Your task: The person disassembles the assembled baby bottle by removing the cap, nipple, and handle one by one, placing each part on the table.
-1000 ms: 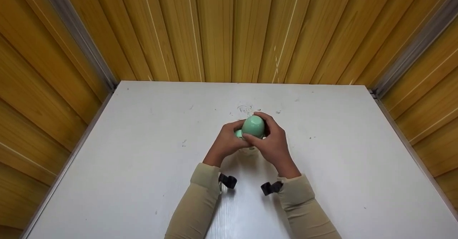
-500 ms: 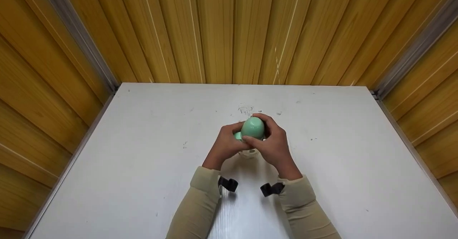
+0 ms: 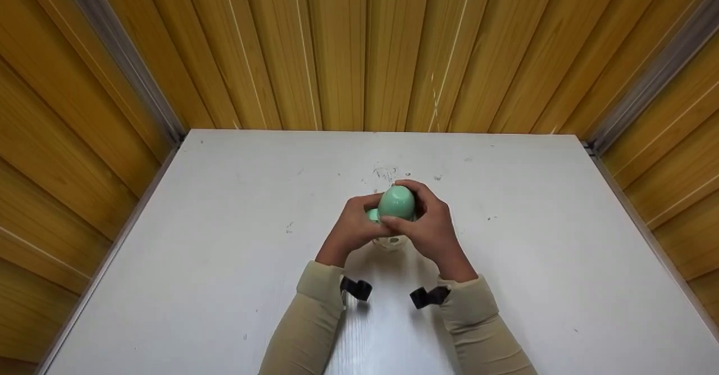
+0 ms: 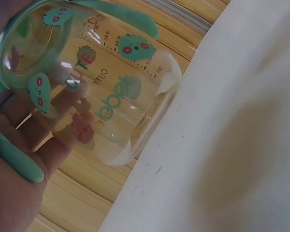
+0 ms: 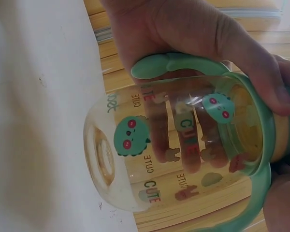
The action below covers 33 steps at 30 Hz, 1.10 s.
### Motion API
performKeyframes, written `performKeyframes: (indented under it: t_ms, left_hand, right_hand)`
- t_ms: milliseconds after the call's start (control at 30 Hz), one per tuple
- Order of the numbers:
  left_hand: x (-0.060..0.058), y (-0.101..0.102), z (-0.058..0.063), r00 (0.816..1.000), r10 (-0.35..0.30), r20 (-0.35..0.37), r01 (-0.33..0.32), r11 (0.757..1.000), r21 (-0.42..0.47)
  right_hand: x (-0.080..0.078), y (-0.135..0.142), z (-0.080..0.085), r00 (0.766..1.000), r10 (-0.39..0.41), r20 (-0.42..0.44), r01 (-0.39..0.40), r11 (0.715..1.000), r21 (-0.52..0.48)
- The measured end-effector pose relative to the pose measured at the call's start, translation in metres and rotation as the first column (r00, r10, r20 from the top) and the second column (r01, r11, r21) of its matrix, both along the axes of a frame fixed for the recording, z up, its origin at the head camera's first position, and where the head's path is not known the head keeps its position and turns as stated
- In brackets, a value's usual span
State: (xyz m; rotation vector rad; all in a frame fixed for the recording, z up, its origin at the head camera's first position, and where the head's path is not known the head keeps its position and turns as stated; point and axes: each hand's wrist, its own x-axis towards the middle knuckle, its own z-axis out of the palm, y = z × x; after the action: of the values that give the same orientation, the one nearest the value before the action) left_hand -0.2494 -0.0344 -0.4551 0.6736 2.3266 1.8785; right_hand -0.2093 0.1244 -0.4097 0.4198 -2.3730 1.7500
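A clear, amber-tinted baby bottle (image 5: 135, 140) with green side handles and cartoon prints is held over the white table, its base tipped down. My left hand (image 3: 359, 224) grips it at the neck; in the left wrist view its fingers show through the clear wall behind a green handle (image 4: 17, 157). My right hand (image 3: 431, 226) holds the rounded, glossy green cap (image 3: 397, 202) on top, with thumb in front and fingers around the far side. In the right wrist view, the left thumb lies along the collar, and part of the right hand (image 5: 285, 200) shows at the lower right edge.
The white table (image 3: 224, 251) carries small dark scuffs, and the bottle's shadow falls on it. Yellow wood-look panels (image 3: 337, 49) stand behind and at both sides. Black wrist cameras (image 3: 356, 289) stick out inward from both sleeves.
Both hands and the bottle have sunk slightly toward the body, and a little more of the bottle's base shows below the hands. The grips look the same.
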Motion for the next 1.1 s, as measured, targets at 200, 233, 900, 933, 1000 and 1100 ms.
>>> performKeyframes:
  t_ms: [200,233,900,933,1000,1100]
  left_hand:
    - [-0.007,0.001,-0.013,1.000,-0.021,-0.005,0.021,1.000,0.011]
    - [-0.007,0.001,-0.013,1.000,-0.024,-0.003,0.024,1.000,0.011]
    - [-0.007,0.001,-0.016,0.998,-0.063,0.016,0.063,0.998,-0.016]
    - [-0.007,0.000,-0.016,0.998,-0.069,0.011,0.069,0.997,-0.015]
    - [-0.008,-0.001,-0.016,0.997,-0.080,0.004,0.081,0.997,-0.018]
    - [-0.009,-0.001,-0.016,0.996,-0.094,-0.004,0.094,0.995,-0.023]
  right_hand:
    - [0.001,0.003,0.001,0.999,0.046,-0.003,-0.046,0.999,-0.024]
    - [0.001,0.003,0.002,0.998,0.056,-0.003,-0.056,0.998,-0.034]
    - [-0.003,0.012,-0.003,0.980,0.194,-0.035,-0.197,0.976,-0.091]
    - [-0.005,0.012,-0.005,0.979,0.200,-0.039,-0.203,0.975,-0.092]
    - [-0.008,0.014,-0.010,0.976,0.211,-0.046,-0.214,0.973,-0.090]
    - [-0.012,0.016,-0.016,0.972,0.227,-0.057,-0.231,0.969,-0.089]
